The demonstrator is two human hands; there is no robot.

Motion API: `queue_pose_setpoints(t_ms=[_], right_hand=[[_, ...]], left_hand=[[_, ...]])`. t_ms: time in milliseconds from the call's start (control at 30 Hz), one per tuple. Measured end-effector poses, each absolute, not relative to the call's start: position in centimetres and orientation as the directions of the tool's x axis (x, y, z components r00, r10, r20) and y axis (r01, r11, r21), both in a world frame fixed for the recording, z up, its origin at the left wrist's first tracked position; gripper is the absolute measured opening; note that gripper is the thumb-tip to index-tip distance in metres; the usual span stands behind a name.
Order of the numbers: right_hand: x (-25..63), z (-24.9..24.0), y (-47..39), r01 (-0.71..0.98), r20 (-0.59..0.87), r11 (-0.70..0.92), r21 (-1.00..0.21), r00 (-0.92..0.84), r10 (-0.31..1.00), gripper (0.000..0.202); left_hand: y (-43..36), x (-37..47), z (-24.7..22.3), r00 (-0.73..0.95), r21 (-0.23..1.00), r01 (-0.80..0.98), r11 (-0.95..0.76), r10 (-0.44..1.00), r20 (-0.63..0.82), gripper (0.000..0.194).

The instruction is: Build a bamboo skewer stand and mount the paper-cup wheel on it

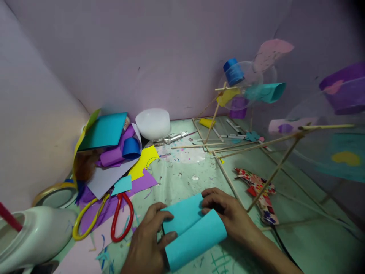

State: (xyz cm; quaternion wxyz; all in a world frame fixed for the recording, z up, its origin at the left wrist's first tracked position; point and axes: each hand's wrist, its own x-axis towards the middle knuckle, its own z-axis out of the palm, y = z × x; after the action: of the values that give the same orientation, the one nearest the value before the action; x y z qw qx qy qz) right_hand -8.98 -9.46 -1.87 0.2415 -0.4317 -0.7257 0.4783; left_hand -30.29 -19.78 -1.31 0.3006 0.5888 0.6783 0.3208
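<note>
A turquoise sheet of craft paper (196,238), its near part curled over into a loose roll, is between my two hands above the table. My left hand (149,239) grips its left end, with the thumb near the roll and the fingers over the flat back part. At the far right corner, my right hand (225,211) has its fingers bent round the paper's edge; some fingertips are hidden. To the left lie scissors with red and yellow handles (122,217), their blades covered by paper scraps.
Coloured paper scraps (145,161) and a white bowl (153,123) lie at the back left. A white jug-like container (42,232) stands front left. On the right rises a stick frame (273,177) carrying clear discs and paper cups. A patterned glue gun (261,194) with a cord lies beneath it.
</note>
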Motion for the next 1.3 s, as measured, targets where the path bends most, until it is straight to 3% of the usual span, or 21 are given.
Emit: queue_pose_setpoints(t_ms=[67,133,200,333,467,600,800,967,1067,1300], right_hand=[[-9.0,-1.7,-9.7,0.403,-0.099,0.121,-0.907,-0.484,0.869,0.012],[-8.8,-1.5,-9.9,0.377,-0.113,0.097,-0.921,-0.496,0.861,0.014],[-8.4,-1.1,-10.1,0.311,-0.064,0.152,-0.938,-0.587,0.807,0.011],[-6.6,-0.1,-10.7,0.249,0.039,0.324,-0.913,-0.736,0.676,0.027],[-4.0,1.1,-11.4,0.242,0.203,0.503,-0.83,-0.708,0.676,0.04],[-2.9,2.0,-11.7,0.22,0.325,0.727,-0.651,-0.785,0.528,0.053],[-4.4,1.3,-10.7,0.076,0.401,0.834,-0.547,-0.851,0.34,0.044],[-4.8,0.0,-10.2,0.044,0.423,0.823,-0.566,-0.841,0.336,0.034],[-5.0,-0.3,-10.3,0.05,0.403,0.751,-0.658,-0.82,0.407,0.029],[-5.8,-0.3,-11.3,0.311,0.013,0.297,-0.903,-0.672,0.741,0.013]], left_hand=[[-19.7,-30.0,-1.1,-0.095,0.781,0.623,0.046,0.995,0.017,0.006],[-19.7,-29.7,-0.9,-0.081,0.779,0.627,-0.02,0.993,0.09,0.012],[-19.9,-29.5,-0.8,-0.076,0.767,0.633,-0.105,0.978,0.197,0.014],[-20.6,-29.4,-0.7,-0.074,0.711,0.665,-0.229,0.927,0.368,0.012],[-20.8,-29.4,-0.7,-0.091,0.699,0.675,-0.236,0.914,0.396,0.013],[-20.4,-29.2,-0.4,-0.071,0.689,0.679,-0.251,0.913,0.402,0.014],[-20.1,-29.0,-0.3,-0.092,0.707,0.671,-0.222,0.921,0.377,0.015],[-20.0,-28.9,-0.6,-0.092,0.751,0.625,-0.213,0.935,0.342,0.013],[-20.2,-28.8,-0.7,-0.115,0.785,0.581,-0.217,0.932,0.342,0.012],[-20.7,-28.8,-0.5,-0.053,0.77,0.575,-0.276,0.927,0.372,0.024]])
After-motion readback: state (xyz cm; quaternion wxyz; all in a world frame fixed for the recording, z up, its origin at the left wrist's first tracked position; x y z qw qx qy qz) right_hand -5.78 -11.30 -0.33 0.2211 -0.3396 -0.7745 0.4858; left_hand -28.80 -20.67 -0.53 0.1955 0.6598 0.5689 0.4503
